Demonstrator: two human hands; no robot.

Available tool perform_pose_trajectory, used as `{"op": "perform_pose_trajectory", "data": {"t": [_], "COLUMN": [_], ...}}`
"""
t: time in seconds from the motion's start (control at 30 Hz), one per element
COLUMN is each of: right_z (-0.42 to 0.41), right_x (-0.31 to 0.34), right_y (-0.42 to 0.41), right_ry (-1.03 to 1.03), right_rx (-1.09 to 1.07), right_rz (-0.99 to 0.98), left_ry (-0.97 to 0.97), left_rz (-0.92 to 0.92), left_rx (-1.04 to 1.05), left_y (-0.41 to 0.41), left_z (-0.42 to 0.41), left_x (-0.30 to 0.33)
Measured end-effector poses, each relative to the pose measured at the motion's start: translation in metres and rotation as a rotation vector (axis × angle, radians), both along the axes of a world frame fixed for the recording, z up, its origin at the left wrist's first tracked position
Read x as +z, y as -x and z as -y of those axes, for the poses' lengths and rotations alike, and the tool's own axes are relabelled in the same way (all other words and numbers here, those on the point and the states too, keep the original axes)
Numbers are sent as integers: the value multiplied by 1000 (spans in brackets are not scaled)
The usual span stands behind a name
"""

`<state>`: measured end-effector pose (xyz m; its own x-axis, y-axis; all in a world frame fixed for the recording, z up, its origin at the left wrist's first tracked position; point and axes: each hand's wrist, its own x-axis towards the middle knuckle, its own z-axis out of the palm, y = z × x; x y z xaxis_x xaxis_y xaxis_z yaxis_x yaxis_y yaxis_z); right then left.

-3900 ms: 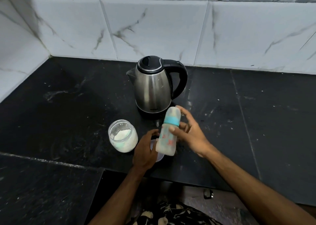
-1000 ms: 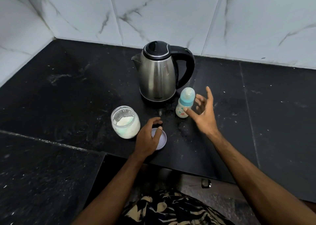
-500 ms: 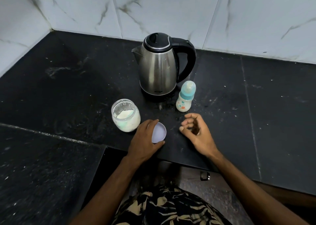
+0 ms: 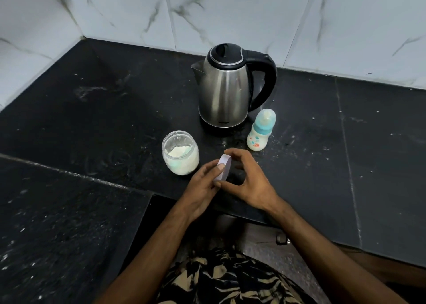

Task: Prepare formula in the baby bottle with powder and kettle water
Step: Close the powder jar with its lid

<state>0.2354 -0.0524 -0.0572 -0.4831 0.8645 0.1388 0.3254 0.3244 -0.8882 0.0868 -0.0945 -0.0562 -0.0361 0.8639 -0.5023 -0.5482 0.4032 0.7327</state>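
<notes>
A baby bottle [image 4: 260,133] with a teal collar and its teat on stands upright on the black counter, filled with pale liquid, just right of the steel kettle [image 4: 224,91]. An open glass jar of white powder [image 4: 181,155] stands to the left of my hands. The pale lilac jar lid [image 4: 224,168] is tipped on its edge above the counter. My left hand [image 4: 202,188] grips it from the left, thumb on its top. My right hand [image 4: 250,182] pinches it from the right with thumb and forefinger.
White marble-look tiles [image 4: 230,13] back the counter [image 4: 92,110], which meets a side wall at the left corner. The counter's front edge steps inward right below my hands. Powder specks lie scattered on the stone.
My right hand let go of the bottle beside the kettle and came back to the lid. The lid, lying flat under my left hand before, is now lifted on edge between both hands.
</notes>
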Motion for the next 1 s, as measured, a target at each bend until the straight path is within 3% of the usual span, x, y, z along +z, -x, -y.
{"op": "perform_pose_trajectory", "data": {"t": [0.2,0.37,0.57,0.73,1.0], "right_z": [-15,-45,-68,-71,-69], "right_x": [17,55,87,86,76], "right_y": [7,27,74,110,122], "right_ry": [-34,-164,-267,-311,-334], "right_rx": [59,185,426,565,566], "right_rz": [-4,136,382,512,562], "left_ry": [47,67,-117,-249,-234], "left_rz": [-79,-409,-845,-889,-944], "left_rx": [-95,-166,109,-18,-26], "left_y": [34,79,116,112,92], "left_z": [20,38,27,12,-4], "left_x": [-2,-3,-6,6,29]}}
